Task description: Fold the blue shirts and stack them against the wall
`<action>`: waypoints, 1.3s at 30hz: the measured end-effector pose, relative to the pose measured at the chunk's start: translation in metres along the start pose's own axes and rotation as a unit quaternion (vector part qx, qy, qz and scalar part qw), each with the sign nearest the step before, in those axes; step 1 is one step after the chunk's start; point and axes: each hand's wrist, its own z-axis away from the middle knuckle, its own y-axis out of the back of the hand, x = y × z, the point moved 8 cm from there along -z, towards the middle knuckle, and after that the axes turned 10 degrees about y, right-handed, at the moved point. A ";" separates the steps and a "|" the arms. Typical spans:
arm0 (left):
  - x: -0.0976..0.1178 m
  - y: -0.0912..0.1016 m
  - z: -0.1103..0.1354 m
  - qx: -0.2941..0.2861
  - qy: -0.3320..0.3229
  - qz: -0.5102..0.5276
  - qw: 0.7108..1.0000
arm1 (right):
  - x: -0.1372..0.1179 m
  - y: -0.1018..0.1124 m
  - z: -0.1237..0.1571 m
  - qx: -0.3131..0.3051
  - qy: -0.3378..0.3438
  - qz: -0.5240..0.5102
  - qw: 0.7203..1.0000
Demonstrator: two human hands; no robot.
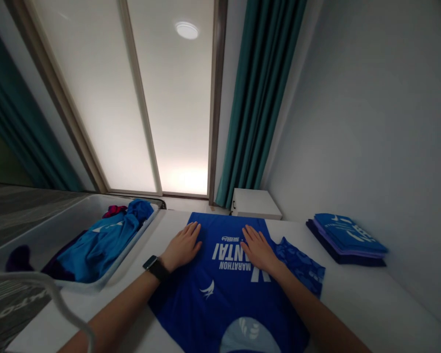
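Fingers (193,229) straight out, gripping nothing; I see left hand (180,250) and right hand (260,251) flat on blue shirt (238,294), laid out on white table (353,299). Shirt looks light, soft, maybe slippery; best pinched along far edge (224,217).

So it's a royal blue marathon T-shirt (238,291), spread pretty flat on a white table (360,309). The white print includes "MARATHON" and a chunkier "ANTAI", partly covered and upside down from this angle, plus a little bird-looking logo. There's a big pale rounded patch at the near end, cut off by the frame. A patterned blue sleeve pokes out on the right. Mostly smooth fabric, tbh.
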 end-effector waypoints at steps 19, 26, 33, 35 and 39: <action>-0.024 -0.060 -0.086 -0.019 0.119 -0.012 0.993 | 0.063 0.001 0.036 0.032 -0.125 -0.034 0.991; -0.020 -0.058 -0.083 -0.027 0.116 -0.022 0.993 | 0.083 0.014 -0.005 0.042 -0.107 -0.045 0.992; -0.022 -0.059 -0.083 -0.027 0.117 -0.027 0.992 | 0.092 -0.005 -0.017 0.001 -0.106 -0.047 0.993; -0.023 -0.060 -0.083 -0.022 0.114 -0.026 0.993 | 0.098 -0.007 -0.013 0.001 -0.119 -0.046 0.992; -0.023 -0.060 -0.083 -0.021 0.114 -0.025 0.993 | 0.110 -0.006 -0.003 0.001 -0.142 -0.039 0.989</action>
